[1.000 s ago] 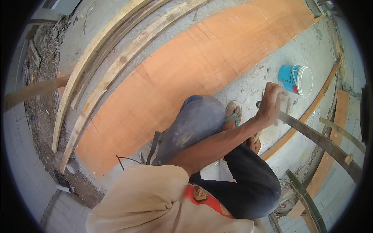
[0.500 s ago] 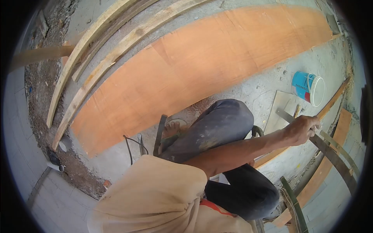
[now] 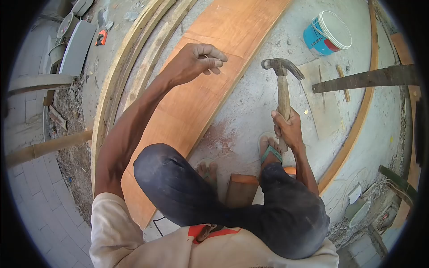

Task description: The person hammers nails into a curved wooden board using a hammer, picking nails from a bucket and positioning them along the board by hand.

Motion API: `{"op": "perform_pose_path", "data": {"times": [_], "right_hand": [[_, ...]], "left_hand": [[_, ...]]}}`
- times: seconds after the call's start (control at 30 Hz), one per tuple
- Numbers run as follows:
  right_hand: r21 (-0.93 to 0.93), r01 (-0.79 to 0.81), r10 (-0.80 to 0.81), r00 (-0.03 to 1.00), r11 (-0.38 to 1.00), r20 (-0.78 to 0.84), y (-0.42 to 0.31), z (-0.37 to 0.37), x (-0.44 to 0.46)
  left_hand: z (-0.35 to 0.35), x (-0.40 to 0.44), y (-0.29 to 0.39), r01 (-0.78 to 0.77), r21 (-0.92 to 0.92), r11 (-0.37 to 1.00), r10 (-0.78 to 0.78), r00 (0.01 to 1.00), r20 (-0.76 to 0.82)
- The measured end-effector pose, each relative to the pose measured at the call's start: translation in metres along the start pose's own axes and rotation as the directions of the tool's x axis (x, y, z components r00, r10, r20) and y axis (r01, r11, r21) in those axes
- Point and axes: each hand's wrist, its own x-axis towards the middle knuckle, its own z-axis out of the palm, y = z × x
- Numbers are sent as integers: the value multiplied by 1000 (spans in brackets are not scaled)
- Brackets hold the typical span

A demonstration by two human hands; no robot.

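Note:
My right hand point(image 3: 289, 128) is wrapped round the wooden handle of a claw hammer point(image 3: 283, 94). The hammer stands roughly upright, its metal head at the top and its claw pointing right. My left hand point(image 3: 201, 62) hangs above a long orange-brown wooden board point(image 3: 190, 105). Its fingers are curled and the thumb is drawn in against them; whatever they may hold is too small to make out. The board lies on the floor, running from beside my left knee to the top of the view.
Long timber strips point(image 3: 149, 67) lie left of the board. A blue bucket with a white lid point(image 3: 328, 33) stands at upper right, near a dark flat strip point(image 3: 366, 79). A wooden block point(image 3: 241, 191) sits between my sandalled feet. A long wooden strip point(image 3: 353, 138) curves along the right.
The view has turned. My left arm, which reached across to the far right, is now over the board at left. My right hand and the hammer have come into sight.

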Motion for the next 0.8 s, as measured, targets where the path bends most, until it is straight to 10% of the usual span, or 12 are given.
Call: {"op": "perform_pose_path", "data": {"times": [0.23,0.47,0.8], "right_hand": [[-83,-27,37,993,996,116,11,22,-29],[-316,-54,104,984,947,144,43,27,-41],[-482,81,33,974,873,224,21,34,-35]], "left_hand": [[71,-64,-140,-150,4,989,147,966,-213],[151,-59,-155,-150,-351,924,-113,770,-628],[176,-56,-170,-261,-275,925,-19,694,-720]]}}
